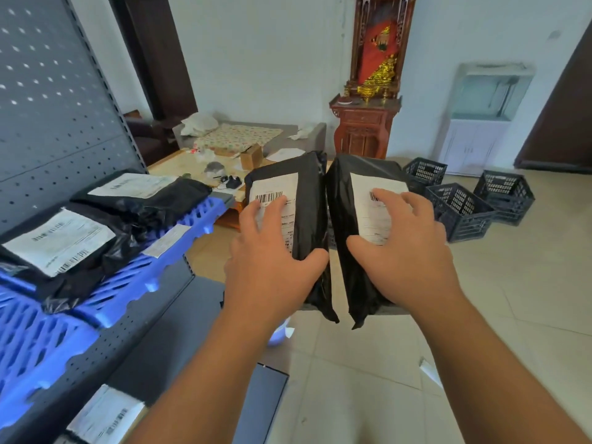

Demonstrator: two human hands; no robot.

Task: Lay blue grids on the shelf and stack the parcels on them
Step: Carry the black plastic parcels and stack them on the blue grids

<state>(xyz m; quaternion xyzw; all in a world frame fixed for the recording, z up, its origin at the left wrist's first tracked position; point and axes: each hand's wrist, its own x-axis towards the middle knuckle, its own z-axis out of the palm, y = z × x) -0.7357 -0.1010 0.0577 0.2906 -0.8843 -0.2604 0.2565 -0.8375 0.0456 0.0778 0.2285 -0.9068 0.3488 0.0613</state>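
Observation:
I hold two black parcels with white labels side by side in mid-air, right of the shelf. My left hand (272, 251) grips the left parcel (304, 200), fingers on its label and thumb round its right edge. My right hand (403, 245) grips the right parcel (346, 213) the same way. On the grey shelf (153, 334) at the left lie blue grids (41, 341), and two black parcels rest on them: the near one (61, 245) and the far one (141, 193).
A grey pegboard back panel (54, 91) rises behind the shelf. Another labelled parcel (102, 415) lies on the lower level. Three black crates (461, 206) stand on the tiled floor at the right. A low table (192, 168) with clutter and a wooden cabinet (365, 129) are farther back.

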